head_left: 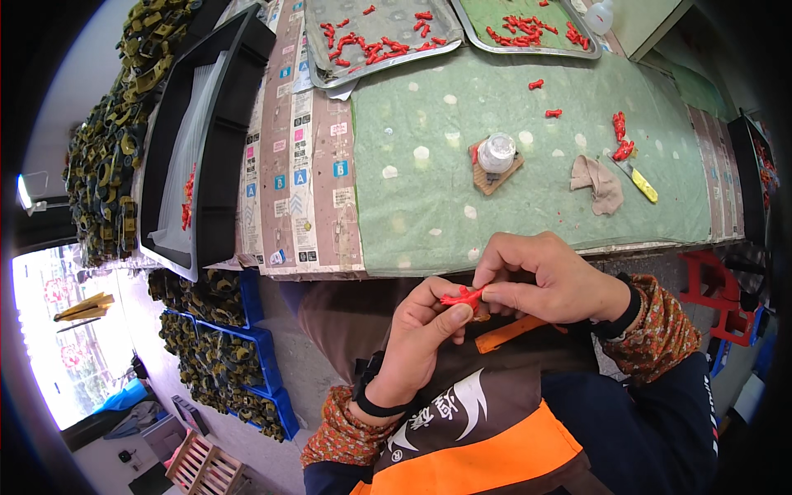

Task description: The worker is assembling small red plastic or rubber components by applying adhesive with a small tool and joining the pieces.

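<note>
Red and slightly glossy, a small piece [462,298] with thin prongs at its left end is held just off the near edge of the green-covered table [396,206]. The left hand [421,323] pinches its body between thumb and forefinger; the right hand's [544,280] thumb and forefinger close on its narrow right end, the other fingers curled and partly hidden.

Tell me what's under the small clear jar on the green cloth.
The jar stands on a flat brown block, which partly shows around its base and lies on the green cloth. The part directly beneath the jar is covered.
</note>
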{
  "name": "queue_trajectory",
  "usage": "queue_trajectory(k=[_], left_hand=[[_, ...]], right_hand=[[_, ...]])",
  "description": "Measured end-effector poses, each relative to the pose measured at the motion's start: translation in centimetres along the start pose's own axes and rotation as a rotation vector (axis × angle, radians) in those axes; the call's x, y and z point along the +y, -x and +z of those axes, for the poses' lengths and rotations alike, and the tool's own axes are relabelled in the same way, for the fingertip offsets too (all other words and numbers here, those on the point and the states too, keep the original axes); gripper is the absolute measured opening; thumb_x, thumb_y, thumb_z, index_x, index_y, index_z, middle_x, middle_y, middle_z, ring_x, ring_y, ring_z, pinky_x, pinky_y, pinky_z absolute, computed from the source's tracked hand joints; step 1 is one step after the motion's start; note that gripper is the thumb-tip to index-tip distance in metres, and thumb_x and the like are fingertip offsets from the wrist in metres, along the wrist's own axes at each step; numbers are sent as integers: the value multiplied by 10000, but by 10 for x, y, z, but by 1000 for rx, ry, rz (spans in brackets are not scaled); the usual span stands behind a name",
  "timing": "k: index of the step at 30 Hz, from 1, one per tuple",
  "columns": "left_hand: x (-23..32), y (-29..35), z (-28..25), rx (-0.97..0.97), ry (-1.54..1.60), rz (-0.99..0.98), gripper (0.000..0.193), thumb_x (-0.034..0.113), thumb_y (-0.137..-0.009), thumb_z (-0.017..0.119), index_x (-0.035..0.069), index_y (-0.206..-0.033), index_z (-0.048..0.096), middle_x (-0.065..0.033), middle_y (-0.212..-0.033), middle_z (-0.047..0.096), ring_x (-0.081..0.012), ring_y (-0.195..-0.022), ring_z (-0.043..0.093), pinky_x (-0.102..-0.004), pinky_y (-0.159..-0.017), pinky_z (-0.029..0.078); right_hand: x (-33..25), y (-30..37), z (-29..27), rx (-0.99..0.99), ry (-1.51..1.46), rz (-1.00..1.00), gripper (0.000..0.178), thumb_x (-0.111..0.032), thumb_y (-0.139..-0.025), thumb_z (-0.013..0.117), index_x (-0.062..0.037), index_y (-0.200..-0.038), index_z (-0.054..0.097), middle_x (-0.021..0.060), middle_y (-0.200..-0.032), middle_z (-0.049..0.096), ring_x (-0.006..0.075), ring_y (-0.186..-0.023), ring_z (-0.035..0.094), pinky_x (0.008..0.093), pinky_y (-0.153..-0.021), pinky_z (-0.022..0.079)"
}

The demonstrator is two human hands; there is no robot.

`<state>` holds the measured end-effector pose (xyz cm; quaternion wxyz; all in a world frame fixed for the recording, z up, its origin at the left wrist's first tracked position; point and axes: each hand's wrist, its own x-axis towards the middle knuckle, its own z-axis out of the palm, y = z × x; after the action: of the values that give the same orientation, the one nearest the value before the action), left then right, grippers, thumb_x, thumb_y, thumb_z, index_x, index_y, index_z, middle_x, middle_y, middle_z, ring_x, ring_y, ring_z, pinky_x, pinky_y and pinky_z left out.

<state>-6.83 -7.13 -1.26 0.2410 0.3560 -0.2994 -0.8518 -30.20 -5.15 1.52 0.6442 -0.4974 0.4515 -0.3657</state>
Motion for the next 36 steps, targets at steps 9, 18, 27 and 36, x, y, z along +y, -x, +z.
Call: queue_trajectory(k=[9,18,27,36], left_hand=[[5,2,2,77,-516,318,261,12,-906,757,17,-1131,627,-67,-1082,698,-124,-997,659,-272,-896,515],[22,-5,-5,24,-1385,1013,342,15,-774,821,75,-1076,673,-102,-1091,739,-240,-880,680,-317,-794,529],[22,-9,-12,36,-1710,1399,344,75,-796,798,143,-1113,683,-61,-1130,730,-198,-885,655,-299,-722,563],[19,-13,-16,28,-1768,1548,225,126,-849,791,151,-1046,685,-16,-1099,735,-154,-873,642,-255,-707,527]], right_hand=[[8,2,-1,-46,-128,61,274,13,-957,641,-11,-1213,546,42,-906,667,82,-802,641,248,-739,528],[6,4,4,47,-51,26,162,-2,-916,661,-26,-1053,579,15,-858,643,66,-785,596,252,-709,495],[0,7,11,122,209,-130,149,-37,-890,689,-32,-1002,593,96,-775,647,216,-690,656,324,-648,512],[3,7,17,178,401,-243,134,-34,-879,690,-43,-934,568,130,-745,629,329,-657,650,384,-581,496]])
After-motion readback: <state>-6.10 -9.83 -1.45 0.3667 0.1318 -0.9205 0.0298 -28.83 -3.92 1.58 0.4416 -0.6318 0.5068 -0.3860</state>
